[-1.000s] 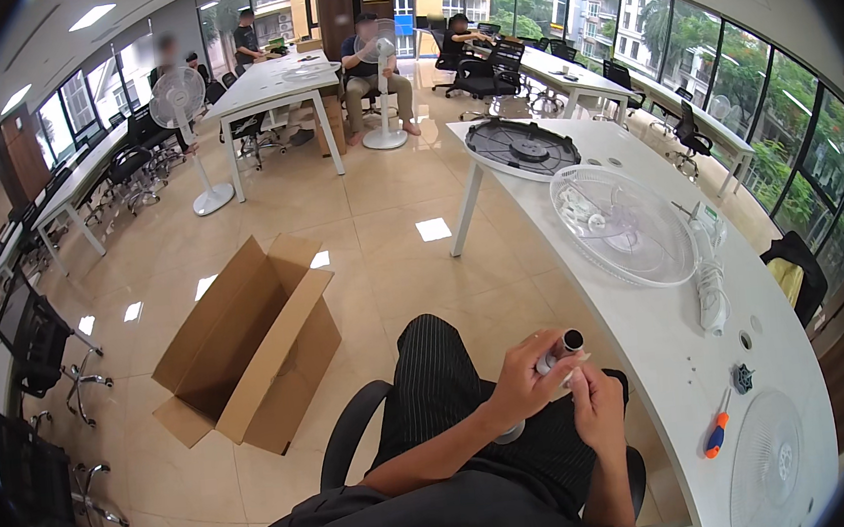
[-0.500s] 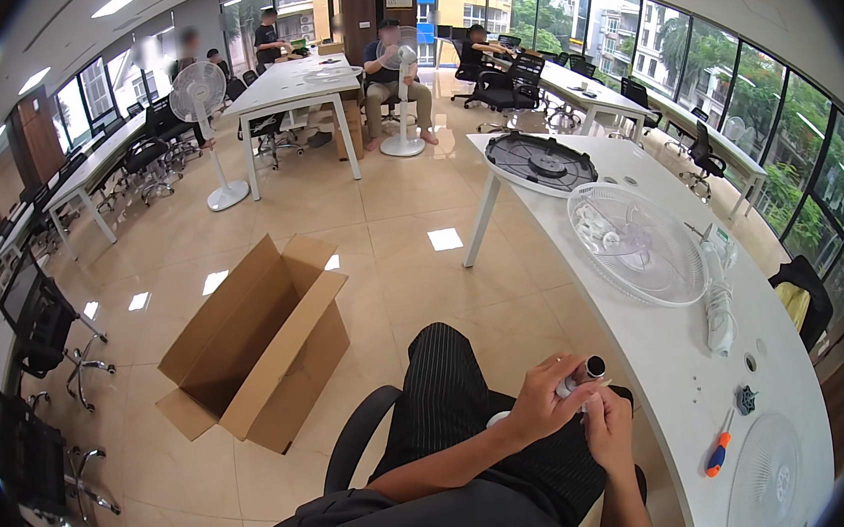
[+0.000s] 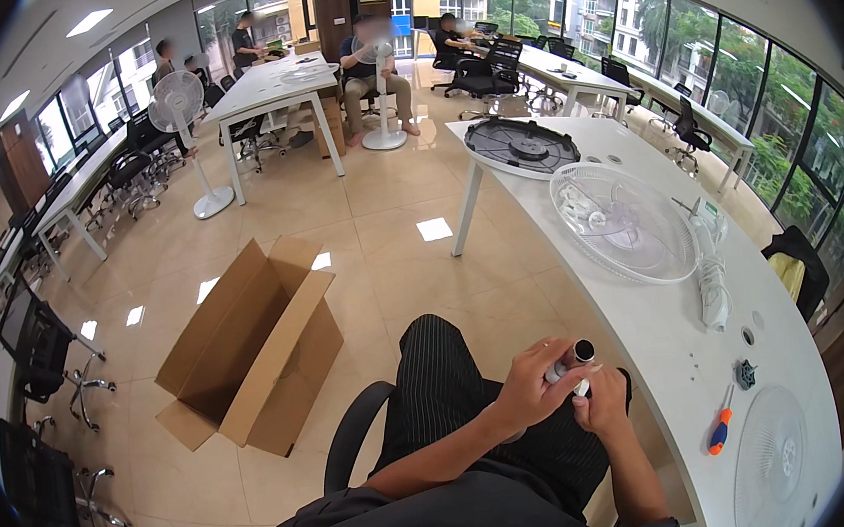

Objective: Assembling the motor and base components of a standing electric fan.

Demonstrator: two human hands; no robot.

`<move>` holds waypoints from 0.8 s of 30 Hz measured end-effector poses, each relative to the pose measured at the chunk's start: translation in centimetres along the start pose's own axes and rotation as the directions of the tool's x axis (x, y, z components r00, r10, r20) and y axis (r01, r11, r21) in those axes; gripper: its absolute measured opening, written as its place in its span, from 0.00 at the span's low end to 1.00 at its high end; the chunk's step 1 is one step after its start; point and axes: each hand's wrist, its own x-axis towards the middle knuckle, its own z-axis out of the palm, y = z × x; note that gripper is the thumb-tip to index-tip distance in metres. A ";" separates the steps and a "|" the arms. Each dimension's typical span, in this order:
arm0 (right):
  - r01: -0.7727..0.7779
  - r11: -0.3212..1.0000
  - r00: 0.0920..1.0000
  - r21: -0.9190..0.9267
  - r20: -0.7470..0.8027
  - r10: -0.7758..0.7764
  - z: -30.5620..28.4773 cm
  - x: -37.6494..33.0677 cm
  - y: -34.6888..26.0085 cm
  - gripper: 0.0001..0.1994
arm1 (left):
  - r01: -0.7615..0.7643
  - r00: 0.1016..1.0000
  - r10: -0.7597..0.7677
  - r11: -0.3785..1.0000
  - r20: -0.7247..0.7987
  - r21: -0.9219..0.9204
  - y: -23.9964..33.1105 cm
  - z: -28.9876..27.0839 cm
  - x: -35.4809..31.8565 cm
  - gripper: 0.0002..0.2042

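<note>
right forearm (image 3: 639, 473) now angles farther outward than before; right hand (image 3: 605, 400) pinches small white piece (image 3: 582, 388) beside black-topped tube (image 3: 584, 352); left hand (image 3: 529, 387) is wrapped round tube, above lap (image 3: 553, 443), left of table (image 3: 661, 338).

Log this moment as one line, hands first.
left hand: grips black-topped pole; right hand: at small white piece; table: orange-blue screwdriver, dark knob; floor: open cardboard box

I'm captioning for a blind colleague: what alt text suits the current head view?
Someone seated grips a black-topped tube in the left hand, the right hand at a small white piece. A white table at right bears fan grilles and a screwdriver; an open cardboard box sits on the floor at left.
</note>
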 end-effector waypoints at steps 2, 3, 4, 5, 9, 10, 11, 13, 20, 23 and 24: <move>0.108 0.992 0.990 -0.070 -0.085 -0.114 1.0 0.0 1.5 0.16 | 0.079 0.996 -0.081 0.995 0.024 0.057 0.4 0.1 -0.2 0.11; 0.193 0.977 0.974 -0.095 -0.104 -0.203 1.4 0.1 2.1 0.17 | 0.085 0.996 -0.087 0.996 0.037 0.041 0.5 0.1 -0.2 0.11; 0.272 0.955 0.951 -0.121 -0.118 -0.286 1.3 0.1 2.4 0.18 | 0.071 0.997 -0.072 0.995 -0.001 0.069 0.2 0.1 -0.2 0.10; 0.224 0.973 0.965 -0.050 -0.132 -0.228 1.3 1.0 1.8 0.18 | 0.060 0.998 -0.056 0.994 -0.038 0.096 0.3 0.0 -0.1 0.09; -0.649 0.604 0.750 0.462 0.254 0.611 1.0 2.5 -3.2 0.22 | 0.139 0.986 -0.140 0.990 -0.095 -0.018 -0.6 -0.3 1.7 0.07; -0.745 0.491 0.661 0.451 0.409 0.629 -0.4 3.4 -3.5 0.23 | 0.154 0.985 -0.156 0.987 -0.073 -0.035 -0.5 -0.5 1.5 0.07; -0.828 0.368 0.558 0.423 0.552 0.620 -1.3 4.2 -3.6 0.24 | 0.118 0.989 -0.122 0.992 -0.084 -0.053 -0.4 -0.6 1.3 0.06; -0.802 0.470 0.598 0.369 0.505 0.623 -2.6 5.2 -3.5 0.22 | 0.095 0.992 -0.101 0.991 -0.069 -0.091 -0.1 -0.4 1.5 0.06; -0.131 0.991 0.990 0.001 0.052 0.131 -1.4 2.4 -0.8 0.17 | 0.104 0.995 -0.104 0.991 0.005 -0.088 -1.3 0.2 2.1 0.10; 0.138 0.967 0.990 -0.216 0.040 -0.132 -1.1 1.7 2.6 0.24 | 0.075 0.996 -0.074 0.997 0.054 -0.026 -0.6 0.3 2.4 0.12; 0.253 0.939 0.967 -0.234 0.045 -0.250 -1.0 1.9 3.5 0.23 | 0.076 0.994 -0.074 0.997 0.077 -0.025 -0.4 0.3 2.4 0.12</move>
